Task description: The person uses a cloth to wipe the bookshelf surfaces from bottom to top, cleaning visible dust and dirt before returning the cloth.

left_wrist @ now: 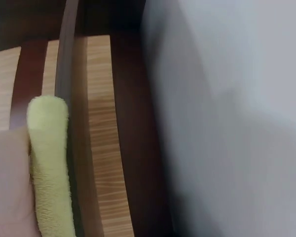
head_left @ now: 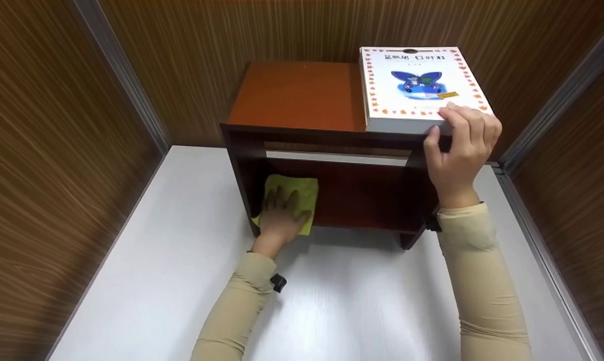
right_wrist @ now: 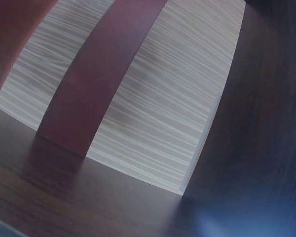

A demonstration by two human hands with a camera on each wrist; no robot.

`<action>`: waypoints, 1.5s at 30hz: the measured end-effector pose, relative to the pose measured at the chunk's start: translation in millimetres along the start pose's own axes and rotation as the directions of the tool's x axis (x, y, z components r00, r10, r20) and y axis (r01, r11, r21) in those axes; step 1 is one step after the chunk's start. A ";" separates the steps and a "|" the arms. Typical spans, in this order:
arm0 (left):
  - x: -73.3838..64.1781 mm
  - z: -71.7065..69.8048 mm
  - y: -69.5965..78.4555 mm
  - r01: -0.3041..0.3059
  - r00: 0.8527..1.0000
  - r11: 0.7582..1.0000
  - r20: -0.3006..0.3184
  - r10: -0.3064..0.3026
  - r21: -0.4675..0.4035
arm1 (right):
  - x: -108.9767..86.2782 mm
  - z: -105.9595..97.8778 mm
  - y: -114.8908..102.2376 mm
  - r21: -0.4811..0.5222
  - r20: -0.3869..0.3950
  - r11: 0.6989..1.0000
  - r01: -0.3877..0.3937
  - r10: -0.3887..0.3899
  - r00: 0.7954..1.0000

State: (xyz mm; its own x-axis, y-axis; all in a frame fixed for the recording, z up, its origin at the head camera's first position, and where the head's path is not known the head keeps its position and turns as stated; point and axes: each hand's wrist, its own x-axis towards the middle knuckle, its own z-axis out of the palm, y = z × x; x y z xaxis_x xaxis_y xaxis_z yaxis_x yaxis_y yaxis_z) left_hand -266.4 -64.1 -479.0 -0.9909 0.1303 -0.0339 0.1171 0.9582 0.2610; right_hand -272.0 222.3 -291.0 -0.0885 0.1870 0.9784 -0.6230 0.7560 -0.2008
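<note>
A small dark reddish-brown shelf stands on the white surface. Inside it, at the left end of the lower board, lies a yellow cloth. My left hand presses on this cloth with its fingers spread. In the left wrist view, a rolled-looking edge of the cloth shows beside part of the hand. A thick white picture book with a butterfly drawing rests on the shelf's right top. My right hand grips its front right corner, fingertips on the cover and thumb at the front side.
Wood-patterned panels enclose the back and both sides, with metal strips at the corners. The white surface extends around the shelf. In the right wrist view, the shelf's dark side panel and a reddish crossbar appear.
</note>
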 end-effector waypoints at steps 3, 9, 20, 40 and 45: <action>-0.6 -0.2 1.9 -0.014 1.000 1.000 -0.010 0.014 -0.018 | 2.5 -0.8 0.0 -0.005 -0.004 1.000 0.003 -0.003 1.000; 11.5 -5.4 3.0 -0.038 0.999 0.999 0.037 0.038 -0.009 | 4.8 -2.2 1.6 -0.019 0.002 1.000 0.002 -0.002 1.000; 52.8 -8.0 1.4 -0.009 0.995 0.998 0.097 0.015 -0.058 | 5.8 -3.0 1.0 -0.016 -0.004 1.000 0.016 -0.016 1.000; 88.0 -2.8 13.7 0.053 0.998 0.999 -0.037 -0.054 -0.007 | 6.5 -5.2 -14.1 -0.002 0.023 1.000 0.021 -0.021 1.000; 80.8 -4.7 14.2 0.050 0.998 0.999 -0.023 -0.050 0.000 | 4.1 -3.7 -9.1 -0.010 0.018 1.000 0.018 -0.018 1.000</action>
State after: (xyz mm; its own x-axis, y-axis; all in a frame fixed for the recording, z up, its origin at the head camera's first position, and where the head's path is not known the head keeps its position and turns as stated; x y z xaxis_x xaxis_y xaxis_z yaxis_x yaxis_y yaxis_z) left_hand -345.2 -41.1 -473.4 -0.9968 0.0764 -0.0251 0.0674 0.9635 0.2592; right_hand -263.8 218.5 -285.3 -0.0911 0.1623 0.9825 -0.6164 0.7657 -0.1837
